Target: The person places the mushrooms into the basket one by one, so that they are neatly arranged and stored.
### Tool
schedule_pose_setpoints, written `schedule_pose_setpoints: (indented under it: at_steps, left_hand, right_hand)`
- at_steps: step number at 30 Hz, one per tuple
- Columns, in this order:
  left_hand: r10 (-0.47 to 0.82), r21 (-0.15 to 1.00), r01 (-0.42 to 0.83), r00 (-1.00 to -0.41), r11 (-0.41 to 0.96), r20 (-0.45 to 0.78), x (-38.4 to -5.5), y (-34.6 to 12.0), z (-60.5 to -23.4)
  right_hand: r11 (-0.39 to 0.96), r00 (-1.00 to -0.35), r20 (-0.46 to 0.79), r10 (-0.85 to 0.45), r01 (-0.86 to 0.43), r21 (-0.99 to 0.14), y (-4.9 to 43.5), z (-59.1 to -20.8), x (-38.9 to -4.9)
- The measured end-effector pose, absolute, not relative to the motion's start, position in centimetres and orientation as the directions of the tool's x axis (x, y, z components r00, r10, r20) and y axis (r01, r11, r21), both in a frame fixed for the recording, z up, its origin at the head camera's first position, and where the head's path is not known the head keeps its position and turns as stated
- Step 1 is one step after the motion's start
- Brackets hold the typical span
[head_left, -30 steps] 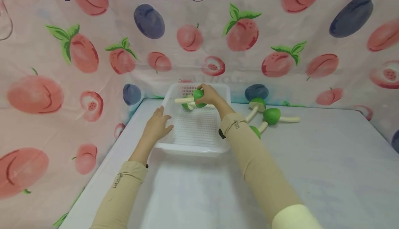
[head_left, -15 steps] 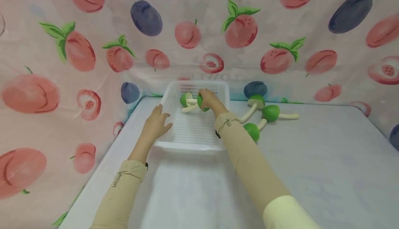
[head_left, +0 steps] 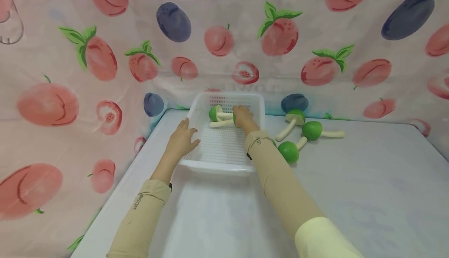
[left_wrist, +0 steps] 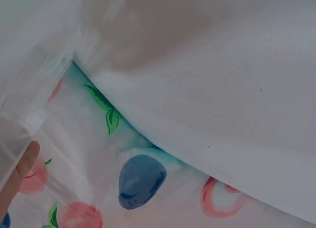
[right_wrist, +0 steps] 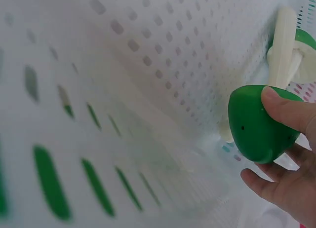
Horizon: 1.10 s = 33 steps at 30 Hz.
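A white plastic basket (head_left: pixel 217 167) with perforated walls sits toward the back of the table. Inside it, my right hand (head_left: pixel 244 117) holds a mushroom (right_wrist: pixel 254 127) by its green cap, thumb on top and fingers below. Its pale stem points left, low over the basket floor. Another green-capped mushroom (head_left: pixel 214 113) lies beside it, their stems close together. My left hand (head_left: pixel 181 140) rests at the basket's left rim with fingers spread and holds nothing. In the left wrist view only one fingertip (left_wrist: pixel 33 148) shows, at the basket's edge.
Right of the basket, several more mushrooms lie on the white table: one at the back (head_left: pixel 295 117), one pointing right (head_left: pixel 312 130), one nearer (head_left: pixel 289 152), and another partly behind the right sleeve (head_left: pixel 259 143). A fruit-print cloth (head_left: pixel 217 67) hangs behind and at the left.
My right hand has brought the mushroom lower and to the right inside the basket, uncovering the other mushroom. My left hand has stayed at the rim.
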<state>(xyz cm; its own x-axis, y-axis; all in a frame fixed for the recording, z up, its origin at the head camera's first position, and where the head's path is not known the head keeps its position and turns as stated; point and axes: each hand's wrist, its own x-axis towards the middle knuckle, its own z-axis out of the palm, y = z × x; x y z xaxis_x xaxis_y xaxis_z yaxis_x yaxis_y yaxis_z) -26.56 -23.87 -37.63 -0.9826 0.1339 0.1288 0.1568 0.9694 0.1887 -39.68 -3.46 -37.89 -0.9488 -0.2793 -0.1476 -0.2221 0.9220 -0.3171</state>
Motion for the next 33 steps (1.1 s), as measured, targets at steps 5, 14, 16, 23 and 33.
schedule_pose_setpoints:
  at_steps: [5,14,16,23,33]
  left_hand:
    - [0.141,0.184,0.163,-0.982,0.969,0.129,-26.5,-23.6,-37.7]
    - [0.141,0.177,0.166,-0.979,0.97,0.145,-26.5,-23.5,-37.4]
    - [0.14,0.175,0.164,-0.98,0.971,0.144,-26.5,-23.5,-37.3]
    - [0.132,0.177,0.158,-0.979,0.971,0.153,-26.6,-23.9,-37.0]
    - [0.14,0.185,0.168,-0.978,0.968,0.152,-26.5,-23.7,-37.5]
  right_hand:
    - [0.95,-0.959,-0.144,-0.245,-0.208,-0.231,-3.2,-38.0,-39.5]
    - [0.981,-0.98,-0.11,-0.167,-0.153,-0.12,-3.3,-38.3,-39.5]
    - [0.981,-0.978,-0.122,-0.172,-0.158,-0.117,-3.5,-38.5,-39.6]
    - [0.978,-0.973,-0.164,-0.165,-0.14,-0.155,-4.2,-38.2,-39.6]
    - [0.986,-0.97,-0.223,-0.102,-0.069,-0.149,-5.4,-37.8,-38.3]
